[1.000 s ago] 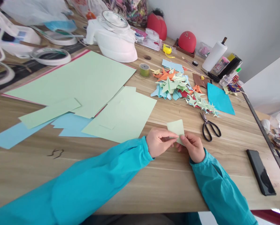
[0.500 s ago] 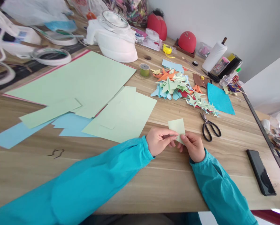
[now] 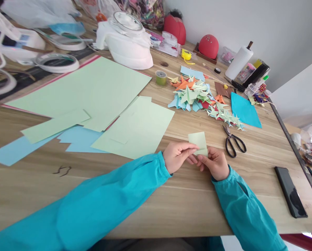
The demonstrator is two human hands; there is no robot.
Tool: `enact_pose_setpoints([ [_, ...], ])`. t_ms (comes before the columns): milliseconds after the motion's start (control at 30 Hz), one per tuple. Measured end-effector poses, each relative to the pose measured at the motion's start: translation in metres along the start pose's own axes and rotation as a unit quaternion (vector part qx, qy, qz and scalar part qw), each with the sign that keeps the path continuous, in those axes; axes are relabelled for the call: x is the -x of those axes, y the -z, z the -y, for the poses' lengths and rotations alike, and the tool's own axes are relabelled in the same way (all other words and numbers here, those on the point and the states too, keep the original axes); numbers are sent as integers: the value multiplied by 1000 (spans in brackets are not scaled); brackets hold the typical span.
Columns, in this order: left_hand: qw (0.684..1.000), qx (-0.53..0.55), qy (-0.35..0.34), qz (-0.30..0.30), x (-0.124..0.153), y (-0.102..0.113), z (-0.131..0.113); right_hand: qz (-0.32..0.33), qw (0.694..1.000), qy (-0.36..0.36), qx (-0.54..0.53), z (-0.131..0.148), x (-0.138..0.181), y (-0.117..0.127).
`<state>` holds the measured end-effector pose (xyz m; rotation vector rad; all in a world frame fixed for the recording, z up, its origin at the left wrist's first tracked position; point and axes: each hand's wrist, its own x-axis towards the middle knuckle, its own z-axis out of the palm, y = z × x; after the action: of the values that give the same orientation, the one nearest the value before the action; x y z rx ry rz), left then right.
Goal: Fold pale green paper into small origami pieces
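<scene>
A small pale green paper square [image 3: 198, 141] is held just above the wooden table [image 3: 187, 202], with its near edge folded up. My left hand [image 3: 177, 157] pinches its left near corner between thumb and fingers. My right hand [image 3: 214, 162] grips the folded near edge from the right, fingers closed on it. Both arms wear teal sleeves. Black scissors [image 3: 233, 141] lie just right of my hands.
Large pale green sheets [image 3: 98, 90] and blue paper pieces [image 3: 77, 139] cover the table's left. A heap of folded paper shapes [image 3: 197, 96] sits beyond, with a teal sheet [image 3: 243, 109]. A black phone [image 3: 290, 191] lies right; a white appliance [image 3: 126, 43] stands behind.
The near edge of the green paper has been folded upward, and my right hand's fingers have slid along it. My hands have stayed in the same place.
</scene>
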<state>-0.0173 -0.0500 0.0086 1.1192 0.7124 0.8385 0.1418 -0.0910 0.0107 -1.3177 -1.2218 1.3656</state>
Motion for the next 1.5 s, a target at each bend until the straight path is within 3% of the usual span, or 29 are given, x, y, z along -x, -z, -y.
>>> enact_pose_setpoints([
  [133, 1000, 10, 9, -3, 1, 0, -3, -4, 1000, -5, 4, 1, -1, -1],
  [333, 997, -38, -52, -42, 1, 0, -1, -12, 1000, 4, 6, 1, -2, 1],
  [567, 992, -78, -59, -79, 0, 0, 1, -22, 1000, -1, 11, 3, -1, 0],
  [967, 996, -80, -38, -12, -2, 3, -2, -26, 998, -46, -15, 8, -1, 3],
  [1500, 999, -27, -40, 20, -1, 5, 3, -32, 998, -45, -33, 2, -3, 6],
])
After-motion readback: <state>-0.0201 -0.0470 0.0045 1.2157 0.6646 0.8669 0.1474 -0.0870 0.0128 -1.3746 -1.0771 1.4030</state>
